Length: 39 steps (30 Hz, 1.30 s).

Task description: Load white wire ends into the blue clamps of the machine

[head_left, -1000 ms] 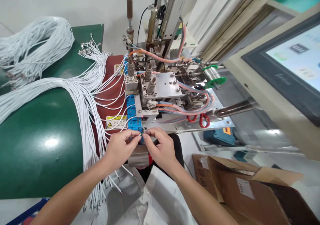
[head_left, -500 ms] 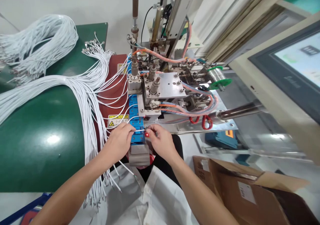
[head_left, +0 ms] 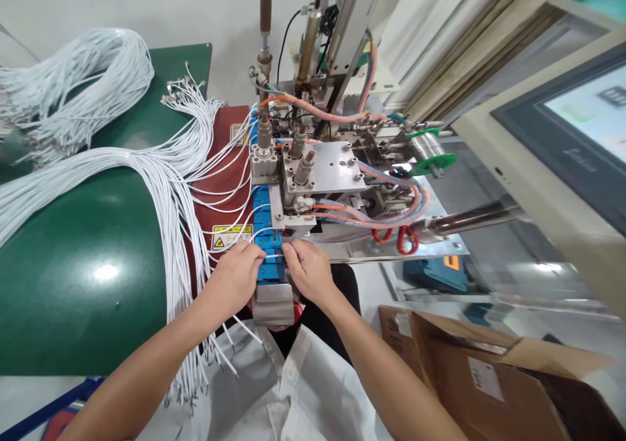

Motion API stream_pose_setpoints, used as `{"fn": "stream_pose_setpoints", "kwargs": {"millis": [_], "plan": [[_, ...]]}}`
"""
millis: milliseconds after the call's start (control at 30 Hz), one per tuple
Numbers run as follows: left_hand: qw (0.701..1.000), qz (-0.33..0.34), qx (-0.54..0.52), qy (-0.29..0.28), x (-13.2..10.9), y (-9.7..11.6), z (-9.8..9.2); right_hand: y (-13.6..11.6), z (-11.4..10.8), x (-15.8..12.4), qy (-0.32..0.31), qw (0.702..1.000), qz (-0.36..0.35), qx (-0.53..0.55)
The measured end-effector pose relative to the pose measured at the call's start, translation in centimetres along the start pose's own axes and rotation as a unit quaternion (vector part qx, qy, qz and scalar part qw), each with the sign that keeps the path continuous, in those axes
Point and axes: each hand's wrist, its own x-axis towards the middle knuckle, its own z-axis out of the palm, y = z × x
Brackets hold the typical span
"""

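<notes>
My left hand (head_left: 235,276) and my right hand (head_left: 306,269) meet at the near end of a row of blue fixture blocks (head_left: 267,232) on a metal machine (head_left: 317,167). Both hands pinch a thin white wire (head_left: 272,256) laid across the nearest blue block, one hand on each side. A thick bundle of white wires with metal terminals (head_left: 161,180) hangs over a green curved cover (head_left: 88,258) to the left. Several wires run from it into the blue blocks.
A touchscreen panel (head_left: 577,141) stands at the right. Open cardboard boxes (head_left: 479,376) sit at the lower right. A red plate with a yellow warning label (head_left: 229,237) lies beside the fixture. Orange and blue hoses (head_left: 376,212) loop over the machine. White fabric (head_left: 293,395) lies below my hands.
My hands have moved up from just below the fixture onto its nearest blue block, laying the wire across it. A red light seen by my right fingers half a second ago is now hidden.
</notes>
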Motion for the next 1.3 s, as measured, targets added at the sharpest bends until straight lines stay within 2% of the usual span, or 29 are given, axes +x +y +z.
{"fn": "stream_pose_setpoints", "kwargs": {"millis": [100,233,333,400,533,633,667,733,833,900,1000,1067,1133,1200,1300], "plan": [[1.000,-0.004,0.020,0.003,-0.1,0.3,0.0,0.1,1.0,-0.2,0.030,0.998,0.026,0.051],[0.997,-0.003,0.072,0.008,-0.2,0.8,-0.1,0.0,1.8,-0.6,0.042,0.988,0.096,0.118],[0.989,0.031,0.140,0.026,-0.4,0.8,-0.1,0.0,1.6,-0.6,0.025,0.984,0.118,0.132],[0.986,0.058,0.151,0.033,-0.5,0.4,0.1,0.1,1.2,-0.6,0.027,0.982,0.127,0.140],[0.989,0.075,0.112,0.058,-0.7,-0.5,0.1,0.4,0.2,-0.7,0.113,0.959,0.154,0.208],[0.990,0.056,0.110,0.067,-1.1,0.0,-1.1,0.5,-0.7,-1.0,0.155,0.942,0.141,0.263],[0.992,0.054,0.103,0.043,-1.4,0.3,-1.7,0.5,-1.0,-1.2,0.159,0.940,0.135,0.271],[0.993,0.078,0.072,-0.060,-2.2,1.2,-2.9,0.6,-1.6,-1.5,0.159,0.937,0.124,0.284],[0.955,0.146,0.053,-0.254,-3.9,2.4,-4.1,0.7,-2.3,-2.0,0.148,0.933,0.114,0.307],[0.936,0.161,0.097,-0.298,-4.9,2.7,-4.0,0.8,-2.6,-2.2,0.145,0.931,0.111,0.317],[0.935,0.163,0.157,-0.274,-5.5,2.6,-3.4,0.7,-2.9,-2.4,0.139,0.930,0.109,0.322],[0.950,0.170,0.109,-0.238,-5.0,2.3,-3.0,0.2,-3.0,-2.7,0.130,0.931,0.107,0.322],[0.974,0.143,0.015,-0.173,-4.1,2.0,-2.8,-0.5,-3.1,-3.0,0.109,0.936,0.092,0.323],[0.991,0.081,-0.065,-0.085,-3.0,2.1,-2.5,-1.3,-3.1,-3.4,0.085,0.940,0.058,0.324],[0.992,0.014,-0.122,0.001,-1.6,2.5,-1.7,-2.2,-3.3,-3.9,0.082,0.940,0.010,0.330]]}}
